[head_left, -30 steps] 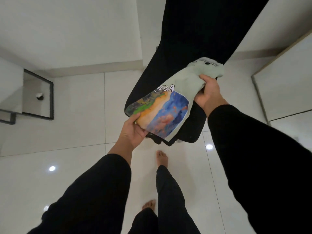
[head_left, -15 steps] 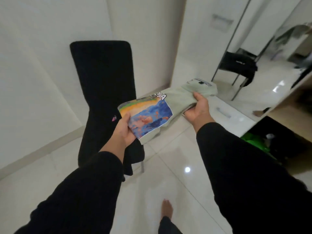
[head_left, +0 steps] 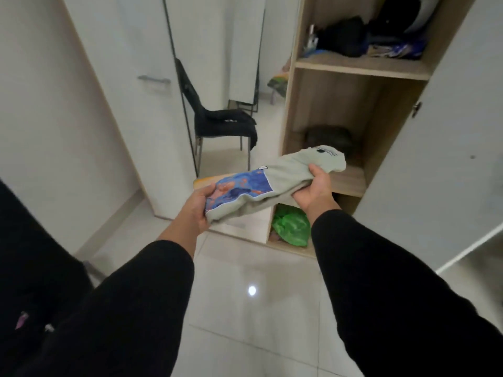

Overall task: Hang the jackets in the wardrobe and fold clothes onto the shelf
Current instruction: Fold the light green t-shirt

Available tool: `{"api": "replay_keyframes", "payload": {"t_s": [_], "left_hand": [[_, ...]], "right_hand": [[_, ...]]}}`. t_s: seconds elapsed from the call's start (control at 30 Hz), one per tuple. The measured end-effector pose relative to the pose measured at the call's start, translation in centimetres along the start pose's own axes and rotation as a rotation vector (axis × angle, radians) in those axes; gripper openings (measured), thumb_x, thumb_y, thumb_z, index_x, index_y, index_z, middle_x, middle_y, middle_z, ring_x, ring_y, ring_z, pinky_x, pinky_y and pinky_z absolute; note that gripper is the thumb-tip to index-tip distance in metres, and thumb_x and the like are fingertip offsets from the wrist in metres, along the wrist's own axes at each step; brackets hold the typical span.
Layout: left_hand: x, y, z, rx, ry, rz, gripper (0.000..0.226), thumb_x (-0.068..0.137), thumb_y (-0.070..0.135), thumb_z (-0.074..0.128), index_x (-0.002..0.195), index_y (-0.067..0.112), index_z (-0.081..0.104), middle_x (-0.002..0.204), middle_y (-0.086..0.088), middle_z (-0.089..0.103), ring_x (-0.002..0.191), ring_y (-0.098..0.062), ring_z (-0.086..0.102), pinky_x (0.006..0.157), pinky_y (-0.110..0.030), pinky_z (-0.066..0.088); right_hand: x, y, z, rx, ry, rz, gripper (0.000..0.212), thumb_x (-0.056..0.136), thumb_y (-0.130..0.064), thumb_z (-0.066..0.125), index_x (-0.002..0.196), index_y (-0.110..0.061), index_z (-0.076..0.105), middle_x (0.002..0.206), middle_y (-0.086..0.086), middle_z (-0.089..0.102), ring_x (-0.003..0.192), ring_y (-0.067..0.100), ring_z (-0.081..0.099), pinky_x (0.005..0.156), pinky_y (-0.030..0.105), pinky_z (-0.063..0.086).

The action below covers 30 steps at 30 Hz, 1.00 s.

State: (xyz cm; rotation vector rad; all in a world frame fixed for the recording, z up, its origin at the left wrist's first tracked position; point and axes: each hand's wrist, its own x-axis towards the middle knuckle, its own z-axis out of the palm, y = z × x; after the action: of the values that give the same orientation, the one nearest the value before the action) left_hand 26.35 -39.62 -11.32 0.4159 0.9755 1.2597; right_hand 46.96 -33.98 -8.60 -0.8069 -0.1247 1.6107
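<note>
We hold a folded pale-green T-shirt with a blue-and-orange printed panel [head_left: 268,183] out in front of us, in the air before the open light-wood wardrobe [head_left: 296,110]. Our left hand [head_left: 197,208] grips the printed end, fingers curled beneath it and thumb on top; our right hand [head_left: 313,190] clenches the plain collar end, bunching the cloth. The collar end reaches level with the front edge of the bare wooden middle shelf [head_left: 351,182], where a dark folded bundle [head_left: 328,138] sits at the back, leaving open board in front of it. The upper shelf [head_left: 362,67] is crowded with dark items. A crumpled green plastic bag [head_left: 290,225] fills the bottom compartment. The white wardrobe door [head_left: 446,148] stands open on the right. A black chair [head_left: 217,122] shows in the mirror to the left. Glossy white floor tiles [head_left: 253,308] lie open beneath our arms.
</note>
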Motion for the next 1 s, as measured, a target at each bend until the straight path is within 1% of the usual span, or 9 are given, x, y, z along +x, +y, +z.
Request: {"api": "replay_keyframes", "payload": {"t_s": [0.1,0.17,0.33,0.53,0.6,0.7,0.83,0.93,1.0], "left_hand": [[4.7,-1.2,4.2,0.094,-0.021,-0.06,0.04,0.101,0.021,0.03,0.089,0.003,0.065,0.07,-0.011,0.073,0.059,-0.019,0.071,0.054,-0.026,0.056],[7.6,-2.1,6.5,0.143,-0.037,-0.086,0.032,0.099,0.018,0.034,0.092,0.005,0.062,0.069,-0.008,0.073,0.058,-0.018,0.07,0.055,-0.025,0.056],[15.2,-3.2,10.9,0.251,-0.062,-0.137,0.03,0.099,0.014,0.034,0.091,0.001,0.06,0.062,-0.008,0.071,0.051,-0.016,0.068,0.047,-0.021,0.054],[26.0,-2.6,15.0,0.425,-0.094,-0.14,0.015,0.093,0.006,0.046,0.09,-0.001,0.06,0.061,-0.009,0.071,0.05,-0.018,0.068,0.046,-0.026,0.055],[29.6,-2.0,16.0,0.48,-0.092,-0.099,0.016,0.092,0.002,0.049,0.103,-0.005,0.058,0.065,-0.01,0.072,0.052,-0.018,0.069,0.046,-0.026,0.055],[35.1,-1.6,17.4,0.565,-0.131,-0.082,0.031,0.088,-0.002,0.055,0.118,-0.012,0.055,0.09,-0.022,0.071,0.063,-0.025,0.071,0.054,-0.031,0.056],[40.4,-2.9,19.8,0.65,-0.149,-0.081,0.018,0.086,-0.004,0.057,0.104,-0.007,0.061,0.084,-0.02,0.071,0.056,-0.02,0.069,0.058,-0.032,0.058],[45.0,-4.5,21.5,0.702,-0.083,-0.058,0.03,0.09,-0.001,0.054,0.119,-0.006,0.052,0.086,-0.021,0.065,0.049,-0.014,0.065,0.054,-0.026,0.055],[48.2,-6.1,22.5,0.709,-0.047,-0.072,0.036,0.09,0.0,0.057,0.124,-0.001,0.047,0.088,-0.017,0.064,0.064,-0.02,0.069,0.062,-0.032,0.057]], "right_hand": [[2.9,-4.0,-2.1,0.013,0.056,-0.041,0.038,0.098,-0.018,0.044,0.135,-0.008,0.047,0.134,0.016,0.055,0.122,0.033,0.053,0.094,0.046,0.042],[4.9,-6.4,-3.1,0.012,0.069,-0.048,0.034,0.099,-0.018,0.042,0.13,-0.007,0.05,0.135,0.016,0.054,0.123,0.033,0.052,0.096,0.046,0.041],[10.5,-10.2,-4.8,0.059,0.102,-0.066,0.019,0.099,-0.019,0.043,0.093,-0.008,0.057,0.133,0.016,0.055,0.123,0.033,0.052,0.106,0.049,0.039],[18.3,-12.5,-4.9,0.154,0.168,-0.131,0.039,0.097,-0.023,0.045,0.133,-0.008,0.049,0.134,0.017,0.055,0.121,0.035,0.053,0.099,0.05,0.041],[20.4,-13.1,-4.5,0.168,0.194,-0.139,0.041,0.096,-0.024,0.047,0.135,-0.011,0.047,0.133,0.017,0.055,0.117,0.036,0.055,0.097,0.052,0.042],[23.7,-13.9,-4.5,0.201,0.24,-0.157,0.042,0.095,-0.023,0.049,0.136,-0.012,0.046,0.131,0.017,0.056,0.117,0.037,0.054,0.096,0.053,0.042],[28.1,-15.0,-5.1,0.227,0.309,-0.172,0.045,0.093,-0.024,0.052,0.136,-0.011,0.047,0.131,0.018,0.057,0.115,0.036,0.056,0.089,0.051,0.046],[32.3,-16.0,-6.2,0.238,0.326,-0.167,0.043,0.095,-0.023,0.049,0.135,-0.008,0.047,0.133,0.017,0.055,0.12,0.035,0.053,0.101,0.05,0.041],[35.2,-16.6,-7.0,0.248,0.309,-0.161,0.04,0.096,-0.022,0.047,0.132,-0.005,0.048,0.13,0.017,0.056,0.122,0.034,0.051,0.105,0.048,0.039]]}}
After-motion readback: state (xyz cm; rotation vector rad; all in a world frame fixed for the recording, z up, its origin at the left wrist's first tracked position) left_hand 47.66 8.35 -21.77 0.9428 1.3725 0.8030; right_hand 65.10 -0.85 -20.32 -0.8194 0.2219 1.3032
